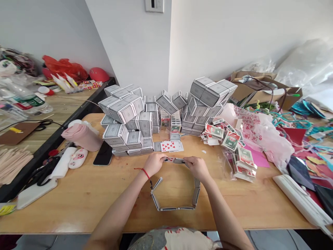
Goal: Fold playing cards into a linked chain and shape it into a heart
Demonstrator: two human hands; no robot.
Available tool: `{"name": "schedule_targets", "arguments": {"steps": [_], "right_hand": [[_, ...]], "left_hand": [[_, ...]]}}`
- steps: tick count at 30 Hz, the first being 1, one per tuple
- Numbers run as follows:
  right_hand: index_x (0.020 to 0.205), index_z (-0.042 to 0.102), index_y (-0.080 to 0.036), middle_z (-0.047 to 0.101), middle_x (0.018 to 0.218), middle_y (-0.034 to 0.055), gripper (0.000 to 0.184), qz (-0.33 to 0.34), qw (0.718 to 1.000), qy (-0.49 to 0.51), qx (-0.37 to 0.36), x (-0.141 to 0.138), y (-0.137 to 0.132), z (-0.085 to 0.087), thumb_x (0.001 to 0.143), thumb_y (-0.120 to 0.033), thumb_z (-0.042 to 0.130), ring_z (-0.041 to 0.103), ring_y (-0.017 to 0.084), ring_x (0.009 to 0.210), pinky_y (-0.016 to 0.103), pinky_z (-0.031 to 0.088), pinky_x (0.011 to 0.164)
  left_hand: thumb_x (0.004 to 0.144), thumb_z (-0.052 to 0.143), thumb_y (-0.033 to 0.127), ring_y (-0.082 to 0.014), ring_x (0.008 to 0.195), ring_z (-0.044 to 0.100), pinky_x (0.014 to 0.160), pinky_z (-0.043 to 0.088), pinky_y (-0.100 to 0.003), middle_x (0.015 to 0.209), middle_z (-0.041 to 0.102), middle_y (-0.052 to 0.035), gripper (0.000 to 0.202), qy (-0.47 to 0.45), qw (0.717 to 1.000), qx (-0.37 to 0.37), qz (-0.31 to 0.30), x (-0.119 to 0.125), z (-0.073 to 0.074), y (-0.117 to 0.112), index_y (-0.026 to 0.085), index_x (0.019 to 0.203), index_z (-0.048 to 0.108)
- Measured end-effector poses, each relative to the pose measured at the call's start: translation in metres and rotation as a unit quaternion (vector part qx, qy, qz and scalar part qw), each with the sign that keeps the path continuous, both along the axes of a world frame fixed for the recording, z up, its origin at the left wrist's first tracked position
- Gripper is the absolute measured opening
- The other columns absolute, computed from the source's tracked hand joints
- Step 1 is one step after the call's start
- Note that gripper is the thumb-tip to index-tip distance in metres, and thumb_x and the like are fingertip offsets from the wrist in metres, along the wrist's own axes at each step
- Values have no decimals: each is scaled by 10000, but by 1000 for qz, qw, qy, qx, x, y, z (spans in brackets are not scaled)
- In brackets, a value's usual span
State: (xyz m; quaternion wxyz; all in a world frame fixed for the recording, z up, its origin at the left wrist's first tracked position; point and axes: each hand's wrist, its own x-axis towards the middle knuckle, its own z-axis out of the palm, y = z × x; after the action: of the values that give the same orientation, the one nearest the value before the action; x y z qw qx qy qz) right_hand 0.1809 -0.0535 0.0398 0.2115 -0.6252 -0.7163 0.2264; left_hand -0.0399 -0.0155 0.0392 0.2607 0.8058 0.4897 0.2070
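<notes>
My left hand [155,163] and my right hand [197,167] both pinch a folded playing-card piece [174,160] at the far side of a ring of linked folded cards [177,207] lying on the wooden table [85,198]. A red string is tied around my left wrist. Just beyond my hands lies a small fan of face-up red-suit cards [171,146]. Behind that rises a heap of cubes made from card backs [135,118].
A black phone [103,154], a pink roll [82,135] and scissors [43,173] lie to the left. Loose card packs in plastic [239,152], a pink bag [270,139], a cardboard box [262,88] and paper scraps crowd the right. A white wall stands behind.
</notes>
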Motion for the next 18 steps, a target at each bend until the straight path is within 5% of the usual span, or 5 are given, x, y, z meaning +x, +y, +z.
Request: {"name": "schedule_targets", "arguments": {"steps": [10,15,18], "right_hand": [[811,689,-222,696,813,44,246,32,997,56,-41,4,1,6,796,-266,448,627,187,756,258,444,698],[998,625,-186,661,959,58,327,114,966,195,-125,4,6,13,816,-373,428,599,174,823,264,453,723],[1003,607,-138,654,838,70,450,123,948,235,-173,3,8,11,849,-457,330,586,150,684,253,462,622]], "left_hand": [[770,490,112,-159,794,610,740,447,-279,842,684,-13,238,-7,1000,19,-24,-1,1,-2,233,857,675],[791,469,116,-140,833,609,777,454,-269,888,679,-8,245,-55,998,21,-30,-4,2,-2,233,871,669],[800,463,131,-141,841,610,793,457,-280,910,676,-10,242,-90,996,19,-11,-4,3,-4,235,878,667]]}}
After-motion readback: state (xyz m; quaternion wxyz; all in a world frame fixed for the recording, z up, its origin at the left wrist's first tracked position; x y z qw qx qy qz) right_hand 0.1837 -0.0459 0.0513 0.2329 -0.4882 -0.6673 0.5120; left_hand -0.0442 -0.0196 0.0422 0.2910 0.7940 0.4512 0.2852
